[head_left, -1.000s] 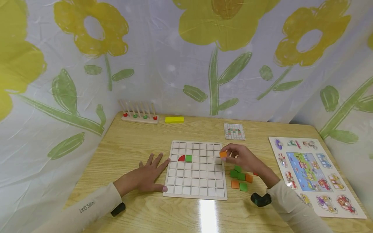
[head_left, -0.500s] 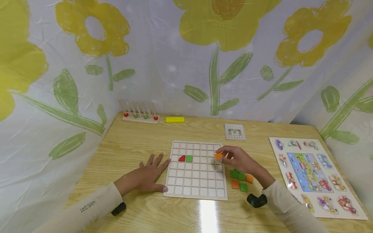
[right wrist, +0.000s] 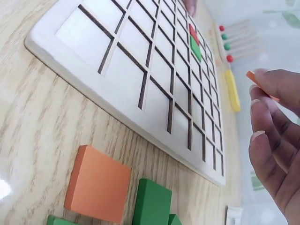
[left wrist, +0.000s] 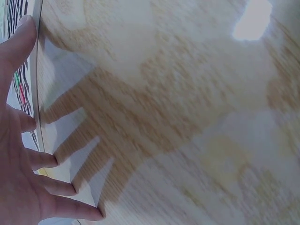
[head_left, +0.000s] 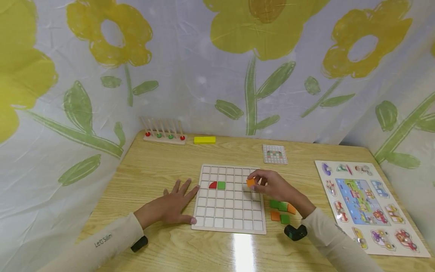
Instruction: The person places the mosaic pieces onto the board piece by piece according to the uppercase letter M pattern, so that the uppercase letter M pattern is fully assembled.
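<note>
My right hand (head_left: pixel 273 185) pinches an orange square tile (head_left: pixel 250 183) between thumb and fingers, over the right columns of a white grid board (head_left: pixel 229 225). In the right wrist view the same tile shows edge-on at the fingertips (right wrist: pixel 258 75). My left hand (head_left: pixel 173 206) lies spread on the table, its thumb and index fingertip at the board's left edge. On the board, a red quarter-circle tile (head_left: pixel 213 185) sits in a cell beside a green square tile (head_left: pixel 221 185).
Several loose green tiles (head_left: pixel 284 219) and orange tiles (head_left: pixel 275 215) lie right of the board. A pattern card (head_left: pixel 275 154), a yellow block (head_left: pixel 204 140) and a pegged bead stand (head_left: pixel 164 139) are at the back. A picture puzzle (head_left: pixel 397 211) occupies the right side.
My right hand has moved left with the orange tile, from the board's right edge to over its cells. The left hand has stayed in place.
</note>
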Motion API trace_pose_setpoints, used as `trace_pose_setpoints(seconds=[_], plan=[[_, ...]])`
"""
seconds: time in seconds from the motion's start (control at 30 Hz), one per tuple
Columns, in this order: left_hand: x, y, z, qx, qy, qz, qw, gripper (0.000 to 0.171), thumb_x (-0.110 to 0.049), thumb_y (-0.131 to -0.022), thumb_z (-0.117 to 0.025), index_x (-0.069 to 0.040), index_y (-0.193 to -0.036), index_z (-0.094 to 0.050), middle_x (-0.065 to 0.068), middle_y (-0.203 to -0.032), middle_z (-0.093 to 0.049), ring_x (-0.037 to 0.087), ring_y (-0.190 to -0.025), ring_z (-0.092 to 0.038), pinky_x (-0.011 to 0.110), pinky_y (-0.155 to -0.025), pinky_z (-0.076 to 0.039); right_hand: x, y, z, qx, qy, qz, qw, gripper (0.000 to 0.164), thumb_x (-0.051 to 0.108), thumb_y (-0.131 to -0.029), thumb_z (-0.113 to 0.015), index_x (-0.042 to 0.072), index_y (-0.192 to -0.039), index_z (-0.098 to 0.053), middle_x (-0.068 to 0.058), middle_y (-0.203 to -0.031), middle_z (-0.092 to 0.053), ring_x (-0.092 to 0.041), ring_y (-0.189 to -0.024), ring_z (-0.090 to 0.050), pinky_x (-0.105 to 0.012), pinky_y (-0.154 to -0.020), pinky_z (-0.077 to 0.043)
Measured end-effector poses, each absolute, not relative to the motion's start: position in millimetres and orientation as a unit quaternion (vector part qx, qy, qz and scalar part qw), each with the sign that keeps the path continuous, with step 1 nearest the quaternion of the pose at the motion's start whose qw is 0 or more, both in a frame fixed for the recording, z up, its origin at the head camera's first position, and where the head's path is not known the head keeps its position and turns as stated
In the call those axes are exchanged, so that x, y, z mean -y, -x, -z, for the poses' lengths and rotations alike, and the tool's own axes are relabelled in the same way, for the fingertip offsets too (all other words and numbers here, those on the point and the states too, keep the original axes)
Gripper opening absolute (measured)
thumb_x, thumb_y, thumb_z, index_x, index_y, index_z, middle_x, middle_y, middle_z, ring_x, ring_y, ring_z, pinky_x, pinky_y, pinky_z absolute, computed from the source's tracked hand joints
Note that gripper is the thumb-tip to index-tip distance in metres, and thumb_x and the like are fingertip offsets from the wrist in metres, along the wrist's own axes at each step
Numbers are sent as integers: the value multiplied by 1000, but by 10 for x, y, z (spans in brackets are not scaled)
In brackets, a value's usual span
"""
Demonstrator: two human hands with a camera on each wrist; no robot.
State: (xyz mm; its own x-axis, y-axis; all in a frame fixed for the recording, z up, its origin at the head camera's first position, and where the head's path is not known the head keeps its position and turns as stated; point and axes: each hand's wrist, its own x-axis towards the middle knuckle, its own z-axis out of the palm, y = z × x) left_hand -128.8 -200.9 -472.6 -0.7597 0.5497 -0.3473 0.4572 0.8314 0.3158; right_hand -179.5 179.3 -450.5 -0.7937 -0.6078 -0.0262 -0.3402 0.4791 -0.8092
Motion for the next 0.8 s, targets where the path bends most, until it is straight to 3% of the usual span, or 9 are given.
trace_pose_setpoints(seconds=[0.43, 0.67, 0.8], plan=[[2002, 1287, 4723, -933, -268, -103, 220, 107, -73, -85, -61, -13, -163, -16, 27, -166, -8, 62, -146, -10, 84, -96, -27, -1679, 1822, 4516, -844, 285, 425, 161, 24, 11, -94, -71, 8, -118, -67, -6, -96, -63, -14, -68, -57, -25, -59, -48], [1997, 1291, 4709, -932, -267, -102, 223, 107, -72, -86, -61, -13, -163, -16, 27, -166, -7, 61, -147, -9, 85, -96, -26, -1631, 1824, 4568, -848, 283, 422, 151, 23, 9, -92, -73, 8, -115, -67, -5, -93, -63, -11, -70, -58, -25, -67, -52], [1996, 1284, 4706, -932, -266, -105, 224, 107, -72, -85, -61, -13, -162, -16, 27, -166, -7, 61, -147, -8, 85, -96, -26, -1612, 1825, 4611, -845, 282, 429, 149, 23, 8, -92, -72, 7, -115, -67, -6, -93, -63, -11, -69, -57, -25, -64, -50]])
